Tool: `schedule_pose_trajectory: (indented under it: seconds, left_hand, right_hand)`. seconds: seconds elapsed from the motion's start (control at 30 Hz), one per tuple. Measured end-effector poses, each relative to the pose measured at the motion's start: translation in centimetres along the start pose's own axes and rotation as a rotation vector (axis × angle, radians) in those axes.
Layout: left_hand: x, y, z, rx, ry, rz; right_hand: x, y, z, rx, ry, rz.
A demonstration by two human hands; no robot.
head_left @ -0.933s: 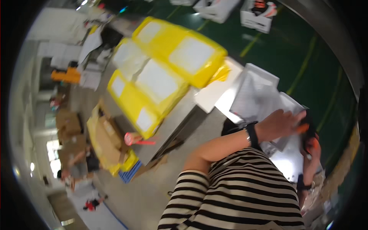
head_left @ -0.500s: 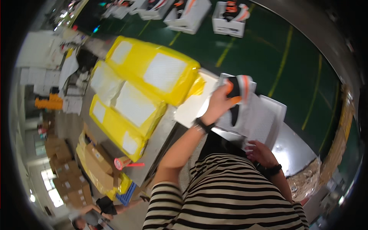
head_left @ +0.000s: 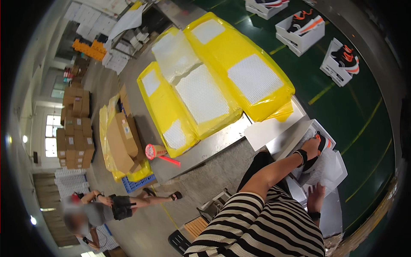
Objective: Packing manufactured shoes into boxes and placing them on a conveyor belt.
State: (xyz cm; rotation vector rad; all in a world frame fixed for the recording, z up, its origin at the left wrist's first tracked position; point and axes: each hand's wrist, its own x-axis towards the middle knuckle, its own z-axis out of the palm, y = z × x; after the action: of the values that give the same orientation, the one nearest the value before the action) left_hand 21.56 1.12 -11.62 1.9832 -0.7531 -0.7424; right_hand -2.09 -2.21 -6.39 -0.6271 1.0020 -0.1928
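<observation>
- Right up close, the person's left hand (head_left: pixel 313 146) is clasped on a black athletic shoe with orange and white trim (head_left: pixel 324 142), and that shoe sits at the open white cardboard box with pale paper inside (head_left: pixel 322 127).
- Just beside it, the right hand (head_left: pixel 316 196) has its fingers spread, touching the lower edge of a pale white box part (head_left: pixel 337 170); no grip there, just contact.
- Beside the box, a flat white panel (head_left: pixel 269 132) juts over the corner of the bare grey metal table (head_left: pixel 224 138).
- Across that table lie large yellow plastic-wrapped bundles with white textured panels (head_left: pixel 222 55), side by side, with a red-handled tape dispenser (head_left: pixel 169 160) near the closest edge.
- Beyond the hands runs a dark green conveyor surface with yellow lines (head_left: pixel 355 115), carrying more white shoe boxes (head_left: pixel 302 43) with black-and-orange shoes in them.
- Off to the left, an open brown cardboard carton (head_left: pixel 122 137) rests on yellow wrapping above a blue plastic base (head_left: pixel 139 184).
- Farther out, a co-worker in dark shorts (head_left: pixel 122 207) stands on the floor; tall stacks of brown cartons (head_left: pixel 77 137) rise behind.
</observation>
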Motion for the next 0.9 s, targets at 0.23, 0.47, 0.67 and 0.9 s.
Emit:
schedule_pose_trajectory:
  seconds: [0.23,0.47,0.67,0.9]
  left_hand:
    - [-2.7,1.1,-10.5,-1.097,0.223,-0.284]
    - [-14.2,-3.3,-13.2,-0.436,0.617,-0.190]
    - [-33.8,-7.5,-5.6,0.059,0.364,-0.584]
    - [-47.4,-16.0,8.4,-0.575,0.531,-1.067]
  right_hand:
    - [-2.7,-3.0,13.4,-1.919,-0.350,-0.950]
    - [5.7,-0.4,12.8,-2.015,-0.307,-0.952]
    - [4.0,0.0,11.6,-2.389,-0.466,-0.856]
    - [0.6,0.3,8.5,-2.355,-0.683,-0.926]
